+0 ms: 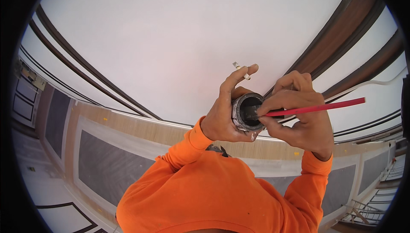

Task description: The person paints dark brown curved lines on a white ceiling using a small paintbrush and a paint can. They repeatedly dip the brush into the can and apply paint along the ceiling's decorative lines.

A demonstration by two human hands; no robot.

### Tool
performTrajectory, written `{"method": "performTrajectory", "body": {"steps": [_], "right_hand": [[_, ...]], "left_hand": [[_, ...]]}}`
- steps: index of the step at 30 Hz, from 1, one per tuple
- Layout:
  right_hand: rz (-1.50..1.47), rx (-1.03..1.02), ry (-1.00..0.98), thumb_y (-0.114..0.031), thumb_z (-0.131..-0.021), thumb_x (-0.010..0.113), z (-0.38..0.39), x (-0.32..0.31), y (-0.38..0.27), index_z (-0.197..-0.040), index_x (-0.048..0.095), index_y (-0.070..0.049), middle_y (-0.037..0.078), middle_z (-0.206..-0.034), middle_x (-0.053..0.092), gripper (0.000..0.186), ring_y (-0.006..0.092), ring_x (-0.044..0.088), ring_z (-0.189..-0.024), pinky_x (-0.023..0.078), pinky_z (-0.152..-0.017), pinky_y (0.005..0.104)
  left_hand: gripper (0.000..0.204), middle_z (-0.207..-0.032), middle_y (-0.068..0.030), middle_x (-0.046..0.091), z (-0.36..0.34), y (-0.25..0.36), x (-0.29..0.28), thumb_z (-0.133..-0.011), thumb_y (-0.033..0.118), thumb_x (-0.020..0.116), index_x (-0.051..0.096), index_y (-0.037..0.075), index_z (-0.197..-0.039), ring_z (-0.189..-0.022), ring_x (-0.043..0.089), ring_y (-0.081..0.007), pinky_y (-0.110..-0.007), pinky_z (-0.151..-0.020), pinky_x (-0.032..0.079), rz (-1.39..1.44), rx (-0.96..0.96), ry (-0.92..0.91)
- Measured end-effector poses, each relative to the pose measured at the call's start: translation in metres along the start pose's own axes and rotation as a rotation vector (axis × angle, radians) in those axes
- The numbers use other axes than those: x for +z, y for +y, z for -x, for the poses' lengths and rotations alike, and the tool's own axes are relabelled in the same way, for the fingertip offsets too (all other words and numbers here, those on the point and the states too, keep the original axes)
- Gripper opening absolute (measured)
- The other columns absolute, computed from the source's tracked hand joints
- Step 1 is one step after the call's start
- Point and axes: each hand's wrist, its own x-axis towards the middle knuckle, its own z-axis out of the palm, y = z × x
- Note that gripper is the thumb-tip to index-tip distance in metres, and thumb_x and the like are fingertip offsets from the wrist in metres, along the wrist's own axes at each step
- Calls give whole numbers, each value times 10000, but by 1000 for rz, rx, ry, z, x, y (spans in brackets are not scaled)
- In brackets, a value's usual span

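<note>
Currently, the left hand [224, 115] is clamped around a small round container [247, 111] raised before the white ceiling [171, 41]. The right hand [299, 113] pinches a red-handled brush [316, 107], tip inside. Loading judged underway; next calls for a steady withdrawal.

We see the round fitting [247, 112] up vs the ceiling [171, 41]; left hand [226, 113] just left of it, right hand [299, 117] just right. Pencil [316, 107] tip sits in the fitting, shaft running right. Wire end [240, 69] above fitting.
</note>
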Motion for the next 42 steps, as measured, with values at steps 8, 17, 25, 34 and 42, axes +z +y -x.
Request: {"method": "performTrajectory", "body": {"steps": [8, 17, 25, 34, 42], "right_hand": [[91, -52, -90, -116, -660, 807, 0, 9, 7, -785, 712, -164, -66, -746, 649, 165, 171, 524, -857, 329, -814, 364], [111, -27, -4, -109, -637, 798, 9, -10, 7, -769, 687, -183, -56, -719, 646, 188, 192, 532, -862, 333, -815, 364], [-349, 123, 402, -43, -720, 808, 36, -33, 33, -836, 721, -69, 7, -755, 675, 148, 152, 586, -784, 443, -738, 315], [-887, 12, 806, -47, -900, 696, 46, -42, 82, -984, 638, 36, 136, -899, 691, 132, 202, 697, -850, 557, -818, 318], [-463, -223, 1182, -16, -928, 688, 11, -112, 126, -1068, 666, 32, 117, -977, 729, 150, 129, 665, -893, 508, -844, 251]], "left_hand": [[1307, -1592, -303, 256, 0, -6, 3, -614, 329, 964, 115, 66, -1572, -965, 691, -285, -381, -873, 576, 25, 23, -22], [1298, -1582, -323, 253, -1, -4, 9, -632, 347, 958, 109, 55, -1568, -974, 696, -277, -370, -877, 569, -9, -2, -54], [1326, -1561, -338, 250, -4, -7, 18, -614, 335, 973, 93, 27, -1557, -999, 680, -261, -347, -842, 595, -40, 12, -46], [1229, -1529, -358, 270, 2, 0, 17, -666, 255, 870, 58, -5, -1551, -978, 694, -263, -342, -839, 600, -123, -25, 1], [1192, -1506, -360, 303, -7, 1, 19, -680, 230, 859, 79, -5, -1550, -996, 698, -251, -331, -848, 591, -297, -23, 89]]}}
